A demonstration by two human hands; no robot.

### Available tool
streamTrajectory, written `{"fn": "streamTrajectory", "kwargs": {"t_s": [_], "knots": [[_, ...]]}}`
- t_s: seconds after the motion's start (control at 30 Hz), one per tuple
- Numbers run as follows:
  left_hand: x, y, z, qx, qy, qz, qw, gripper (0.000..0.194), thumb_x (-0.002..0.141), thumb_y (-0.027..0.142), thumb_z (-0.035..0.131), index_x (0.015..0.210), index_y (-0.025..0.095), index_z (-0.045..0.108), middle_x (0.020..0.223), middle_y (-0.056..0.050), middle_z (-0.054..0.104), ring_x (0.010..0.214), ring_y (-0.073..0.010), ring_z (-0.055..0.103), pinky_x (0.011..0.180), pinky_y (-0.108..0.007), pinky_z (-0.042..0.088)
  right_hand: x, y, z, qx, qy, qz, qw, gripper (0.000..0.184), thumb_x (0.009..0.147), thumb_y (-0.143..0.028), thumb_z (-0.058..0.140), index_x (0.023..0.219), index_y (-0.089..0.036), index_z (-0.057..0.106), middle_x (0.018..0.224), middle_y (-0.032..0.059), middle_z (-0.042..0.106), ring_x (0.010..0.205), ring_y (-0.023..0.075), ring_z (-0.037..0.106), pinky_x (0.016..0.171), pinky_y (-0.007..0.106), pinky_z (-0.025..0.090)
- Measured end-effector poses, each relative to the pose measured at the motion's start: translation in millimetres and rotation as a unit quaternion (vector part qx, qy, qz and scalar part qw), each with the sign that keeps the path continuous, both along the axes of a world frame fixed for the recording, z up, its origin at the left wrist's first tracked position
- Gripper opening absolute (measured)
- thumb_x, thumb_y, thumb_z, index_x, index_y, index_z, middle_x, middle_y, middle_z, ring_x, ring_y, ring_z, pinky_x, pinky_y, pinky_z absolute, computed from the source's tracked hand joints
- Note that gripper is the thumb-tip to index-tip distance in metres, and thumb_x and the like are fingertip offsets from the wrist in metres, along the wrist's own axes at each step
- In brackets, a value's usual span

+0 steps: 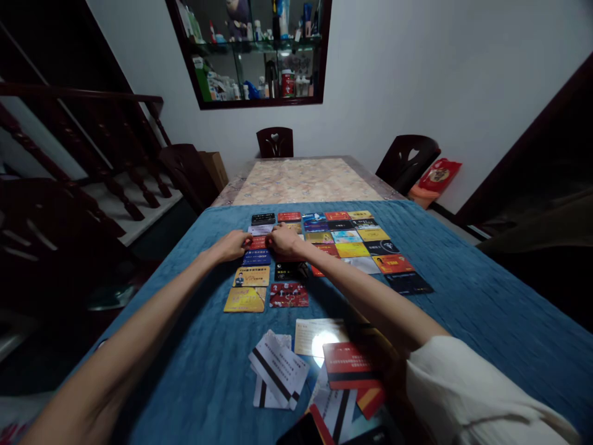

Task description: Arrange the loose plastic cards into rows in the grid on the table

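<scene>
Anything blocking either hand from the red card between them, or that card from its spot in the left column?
Nothing visible. The left hand and right hand are at opposite sides of the red card. It already appears in line, between the pale card beyond and the blue card nearer; neither visibly covers it.

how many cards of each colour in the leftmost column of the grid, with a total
black card: 1
pale card: 1
red card: 1
blue card: 1
gold or yellow cards: 2
total: 6
</scene>
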State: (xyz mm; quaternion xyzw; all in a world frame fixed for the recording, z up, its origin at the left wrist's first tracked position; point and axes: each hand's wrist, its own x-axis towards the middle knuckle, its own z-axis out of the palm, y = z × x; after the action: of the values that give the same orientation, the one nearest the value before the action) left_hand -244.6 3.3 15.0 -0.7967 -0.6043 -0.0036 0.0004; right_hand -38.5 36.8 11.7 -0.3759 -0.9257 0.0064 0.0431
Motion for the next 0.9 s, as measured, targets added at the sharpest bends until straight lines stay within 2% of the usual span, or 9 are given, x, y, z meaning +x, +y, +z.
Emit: {"fn": "streamTrajectory", "kwargs": {"t_s": [0.23,0.5,0.63,0.73,0.9], "knots": [[7,2,0.9,-0.008,0.013,0.036,0.999,0.033,0.081,0.020,0.051,0.104,0.019,0.075,0.100,-0.008,0.076,0.095,-0.0246,0.069,0.079,-0.025,0.050,2,-5,8.6,-0.004,-0.017,0.001,1.000,0.035,0.096,-0.028,0.045,0.117,-0.023,0.072,0.128,0.0144,0.064,0.119,0.0337,0.052,0.092,0.045,0.047],[20,-5,3.9,-0.003,0.020,0.098,0.995,0.043,0.077,0.015,0.051,0.114,0.018,0.073,0.112,-0.013,0.074,0.103,-0.0314,0.068,0.084,-0.033,0.052,9,-11,17.3,0.005,-0.033,0.016,0.999,0.034,0.096,-0.027,0.046,0.122,-0.021,0.068,0.132,0.0136,0.061,0.123,0.0349,0.048,0.094,0.049,0.046],[26,-12,6.5,-0.003,0.019,0.114,0.993,0.044,0.082,0.019,0.048,0.121,0.018,0.070,0.118,-0.015,0.072,0.108,-0.0342,0.067,0.085,-0.037,0.052,24,-14,21.7,0.017,-0.025,0.022,0.999,0.036,0.095,-0.028,0.049,0.127,-0.024,0.064,0.136,0.0120,0.059,0.128,0.0344,0.042,0.095,0.051,0.044],[30,-19,7.6,0.014,0.017,0.127,0.992,0.044,0.088,0.023,0.045,0.125,0.019,0.068,0.123,-0.016,0.070,0.114,-0.0377,0.064,0.088,-0.044,0.050,40,-18,25.9,0.041,-0.008,0.029,0.999,0.033,0.094,-0.024,0.051,0.124,-0.023,0.065,0.134,0.0115,0.059,0.126,0.0329,0.042,0.095,0.049,0.041],[38,-35,10.1,0.078,0.011,0.140,0.987,0.038,0.092,0.027,0.044,0.116,0.017,0.073,0.117,-0.019,0.071,0.115,-0.0413,0.059,0.088,-0.051,0.048,68,-25,29.8,0.087,0.032,0.014,0.996,0.026,0.098,-0.022,0.047,0.111,-0.020,0.070,0.122,0.0124,0.065,0.116,0.0300,0.045,0.086,0.041,0.036]]}}
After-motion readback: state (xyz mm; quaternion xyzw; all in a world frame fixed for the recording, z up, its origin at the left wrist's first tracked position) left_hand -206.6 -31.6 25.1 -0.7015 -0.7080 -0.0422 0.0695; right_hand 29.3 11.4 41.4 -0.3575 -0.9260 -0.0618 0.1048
